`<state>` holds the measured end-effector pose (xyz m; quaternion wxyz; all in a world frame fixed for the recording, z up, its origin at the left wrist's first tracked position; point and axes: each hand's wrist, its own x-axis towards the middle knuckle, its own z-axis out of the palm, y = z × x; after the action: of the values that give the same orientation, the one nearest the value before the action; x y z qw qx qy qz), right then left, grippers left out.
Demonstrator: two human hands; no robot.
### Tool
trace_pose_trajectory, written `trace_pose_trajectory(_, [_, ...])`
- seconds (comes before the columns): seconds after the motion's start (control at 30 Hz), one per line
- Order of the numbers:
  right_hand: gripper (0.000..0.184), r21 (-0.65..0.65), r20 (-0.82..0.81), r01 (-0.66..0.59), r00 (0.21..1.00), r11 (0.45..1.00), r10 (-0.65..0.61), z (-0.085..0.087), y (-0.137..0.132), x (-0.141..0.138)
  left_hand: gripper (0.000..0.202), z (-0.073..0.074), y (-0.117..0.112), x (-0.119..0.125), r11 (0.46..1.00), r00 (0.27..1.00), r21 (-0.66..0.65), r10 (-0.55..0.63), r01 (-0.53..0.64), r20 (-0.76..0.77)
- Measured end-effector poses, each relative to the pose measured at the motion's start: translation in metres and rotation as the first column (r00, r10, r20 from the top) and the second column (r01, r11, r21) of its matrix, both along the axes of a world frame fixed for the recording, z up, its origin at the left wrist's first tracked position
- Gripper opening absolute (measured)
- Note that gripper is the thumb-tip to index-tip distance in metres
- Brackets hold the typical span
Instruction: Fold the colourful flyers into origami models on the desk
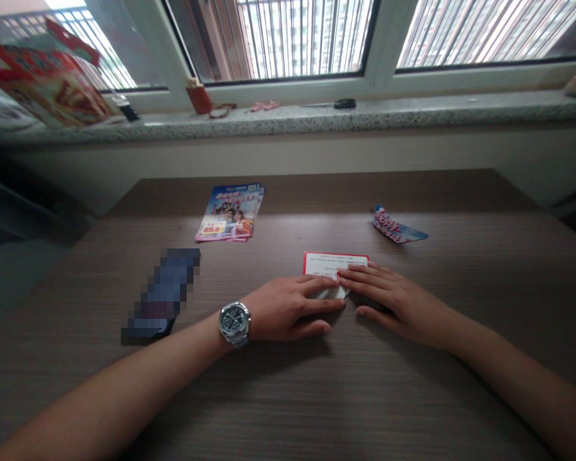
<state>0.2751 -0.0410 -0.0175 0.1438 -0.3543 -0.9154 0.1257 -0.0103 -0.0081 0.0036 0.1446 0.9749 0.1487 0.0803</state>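
Note:
A white sheet of paper with a red border and printed lines (335,261) lies on the wooden table in front of me; its near part looks folded, with the near edge partly hidden by my fingers. My left hand (292,308) rests on its left and near side, fingers stretched out. From the right, my right hand (393,296) lays its flat, extended fingers over the paper's right side. The fingertips of both hands almost meet there. Neither hand grips anything. A silver watch (234,323) is on my left wrist.
A small stack of colourful flyers (231,211) lies back left on the table (278,390). A folded blue-and-red paper piece (397,228) sits back right. Left of my forearm is a blurred-out phone (166,294). Scissors (344,103) and a red packaging bag (57,86) are on the windowsill.

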Motion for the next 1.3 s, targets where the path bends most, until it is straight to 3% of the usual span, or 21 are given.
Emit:
trace_pose_trajectory(0.4, [0.055,-0.027,-0.023,-0.042,0.999,0.999,0.042,-0.0006,0.0028,0.0031,0.039,-0.0066,0.0082,-0.0026,0.994,0.995,-0.108,0.002,0.01,0.104])
trace_pose_trajectory(0.9, [0.057,-0.033,-0.053,-0.048,0.998,0.998,0.046,0.0028,0.0032,0.0036,0.047,0.0007,0.0016,-0.001,1.0,1.0,-0.026,0.013,-0.013,-0.005])
trace_pose_trajectory(1.3, [0.053,-0.043,-0.034,-0.056,0.998,0.997,0.055,0.0026,0.0054,0.0051,0.054,-0.0006,0.0017,0.0,1.0,1.0,0.024,-0.003,0.003,-0.002])
